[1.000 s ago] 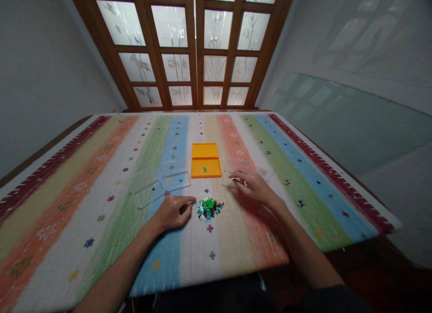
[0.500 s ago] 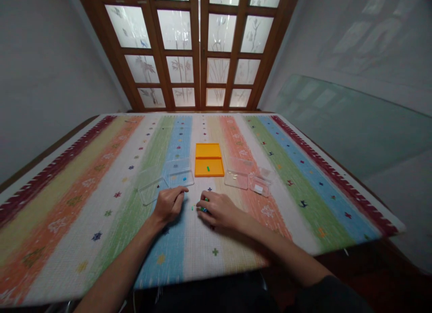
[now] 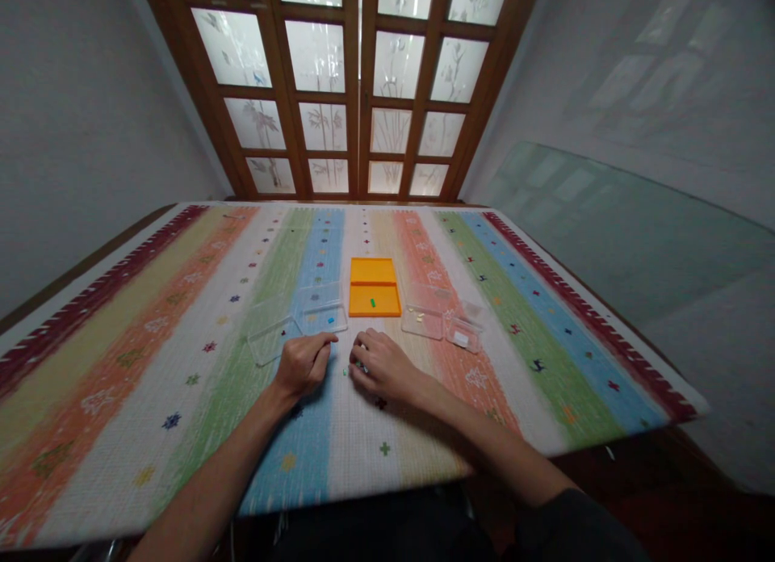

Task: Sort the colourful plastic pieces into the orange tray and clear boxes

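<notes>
My left hand (image 3: 303,363) rests on the blue stripe of the tablecloth, fingers curled, the index finger and thumb pointing right. Whether anything tiny is between them is hidden. My right hand (image 3: 383,365) is just across from it, with bent fingers closed down over a few small green and dark pieces (image 3: 362,366). Its fingertips hide most of these. A small green piece (image 3: 345,372) lies on the cloth just left of those fingers. Beyond both hands an orange case (image 3: 375,309) lies opened flat, a green piece (image 3: 373,303) in its near half.
Open clear plastic boxes flank the case: one box (image 3: 325,329) with a blue piece, another box (image 3: 260,363) with a dark piece, a right box (image 3: 422,333) with pale pieces, and a smaller box (image 3: 463,346) with a white piece. The striped tablecloth (image 3: 230,417) covers the table.
My right hand has shifted slightly left and away from me, its fingers curling over the small pieces. The left hand stays in place. The view has moved slightly.
</notes>
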`<state>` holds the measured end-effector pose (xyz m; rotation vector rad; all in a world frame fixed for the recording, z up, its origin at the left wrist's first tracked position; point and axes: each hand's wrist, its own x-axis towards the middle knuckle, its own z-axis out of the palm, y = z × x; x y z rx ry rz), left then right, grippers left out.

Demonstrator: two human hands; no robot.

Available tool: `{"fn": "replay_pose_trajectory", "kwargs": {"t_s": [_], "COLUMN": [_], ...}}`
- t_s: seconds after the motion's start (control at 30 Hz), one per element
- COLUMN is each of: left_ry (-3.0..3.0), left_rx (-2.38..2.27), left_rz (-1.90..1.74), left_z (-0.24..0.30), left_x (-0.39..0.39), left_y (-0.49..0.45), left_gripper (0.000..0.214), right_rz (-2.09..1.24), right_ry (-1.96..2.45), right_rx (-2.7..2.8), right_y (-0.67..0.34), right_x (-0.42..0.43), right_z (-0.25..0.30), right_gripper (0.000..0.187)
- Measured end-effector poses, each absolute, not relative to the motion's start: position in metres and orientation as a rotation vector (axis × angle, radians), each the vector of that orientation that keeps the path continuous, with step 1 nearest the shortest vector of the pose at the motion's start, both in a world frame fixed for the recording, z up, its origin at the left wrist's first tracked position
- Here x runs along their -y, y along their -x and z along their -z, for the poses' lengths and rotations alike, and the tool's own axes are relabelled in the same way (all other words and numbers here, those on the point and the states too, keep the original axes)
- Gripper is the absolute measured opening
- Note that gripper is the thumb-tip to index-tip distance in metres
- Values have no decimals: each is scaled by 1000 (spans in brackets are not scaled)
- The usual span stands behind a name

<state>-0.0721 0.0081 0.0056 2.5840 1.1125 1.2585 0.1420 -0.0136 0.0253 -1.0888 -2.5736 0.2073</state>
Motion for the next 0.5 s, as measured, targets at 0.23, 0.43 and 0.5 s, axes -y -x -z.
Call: {"fn": "replay_pose_trajectory", "kwargs": {"t_s": [0.23, 0.43, 0.5], "left_ry": [-2635, -2666, -2666], "left_rx": [-1061, -1013, -1001], "left_rz": [-1203, -1127, -1138], "left_z": [-1, 3, 5], "left_x": [-10, -12, -13], "left_y": [71, 70, 71], "left_gripper": [31, 30, 30], "right_rz": [-154, 30, 53], "right_ry": [1327, 1622, 1664], "right_rx": [2140, 1959, 1949], "right_y": [-235, -312, -324], "right_x": [18, 28, 30], "right_z": [-33, -11, -4], "right_gripper": [16, 20, 22]}}
